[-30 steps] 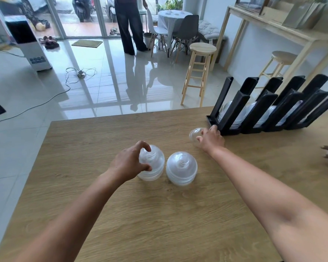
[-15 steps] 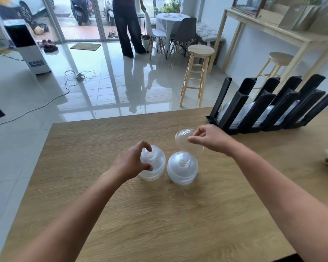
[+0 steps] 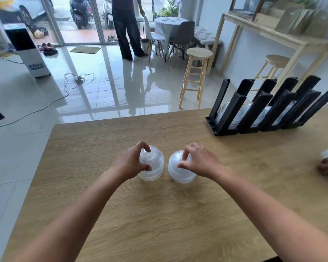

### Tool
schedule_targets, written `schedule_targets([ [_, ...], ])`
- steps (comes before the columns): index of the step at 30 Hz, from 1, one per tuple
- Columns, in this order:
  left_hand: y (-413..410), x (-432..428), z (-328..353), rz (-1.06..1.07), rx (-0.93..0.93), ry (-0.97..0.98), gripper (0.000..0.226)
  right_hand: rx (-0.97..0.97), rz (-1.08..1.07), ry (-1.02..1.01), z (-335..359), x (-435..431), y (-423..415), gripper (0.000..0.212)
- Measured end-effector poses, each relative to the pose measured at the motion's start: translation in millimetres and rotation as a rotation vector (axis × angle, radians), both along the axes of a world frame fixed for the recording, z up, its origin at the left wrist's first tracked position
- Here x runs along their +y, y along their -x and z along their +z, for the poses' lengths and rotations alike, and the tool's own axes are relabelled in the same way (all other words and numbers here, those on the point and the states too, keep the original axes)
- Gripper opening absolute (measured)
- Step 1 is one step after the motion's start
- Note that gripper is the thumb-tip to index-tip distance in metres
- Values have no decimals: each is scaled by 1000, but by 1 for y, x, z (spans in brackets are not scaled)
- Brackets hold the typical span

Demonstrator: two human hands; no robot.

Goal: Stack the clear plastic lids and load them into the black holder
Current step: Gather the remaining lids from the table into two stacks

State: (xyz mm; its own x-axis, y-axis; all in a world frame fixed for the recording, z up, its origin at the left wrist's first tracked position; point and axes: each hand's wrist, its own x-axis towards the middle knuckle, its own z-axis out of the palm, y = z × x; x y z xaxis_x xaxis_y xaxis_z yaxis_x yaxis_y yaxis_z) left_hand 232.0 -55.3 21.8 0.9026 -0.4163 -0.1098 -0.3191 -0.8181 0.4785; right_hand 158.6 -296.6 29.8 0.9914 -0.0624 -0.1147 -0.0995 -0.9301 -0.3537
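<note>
Mid-task: black holder (image 3: 269, 110) far right already has lids in its slots (count unclear). Two lid stacks remain on the surface (image 3: 159, 214); left hand (image 3: 129, 163) pinches left stack (image 3: 153, 165), right hand (image 3: 199, 161) pinches right stack (image 3: 175, 169). Loading left.

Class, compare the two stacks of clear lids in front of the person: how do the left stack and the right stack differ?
The left stack lies under the left hand, which curls around its left side; the right stack is covered from above by the right hand. The left stack's raised top shows between finger and thumb; the right stack's top is mostly hidden. Both are clear domed lids standing side by side on the wooden table.
</note>
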Motion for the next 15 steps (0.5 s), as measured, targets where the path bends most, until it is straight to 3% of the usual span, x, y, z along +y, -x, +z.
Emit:
schedule_targets([
  [4, 3, -4, 4, -9, -23, -27, 55, -10, -41, -119, -1, -6, 0, 41],
  [7, 11, -8, 13, 24, -46, 0, 60, -91, -191, -350, 4, -20, -2, 39],
  [9, 20, -15, 21, 55, -165, 90, 56, -120, -332, -441, 2, -32, -3, 34],
  [12, 38, -36, 27, -9, -292, 301, 47, 26, -487, -488, -16, -44, -2, 40],
  [15, 56, -63, 17, -126, -136, 336, 57, 174, -550, -576, -37, -44, 3, 43],
])
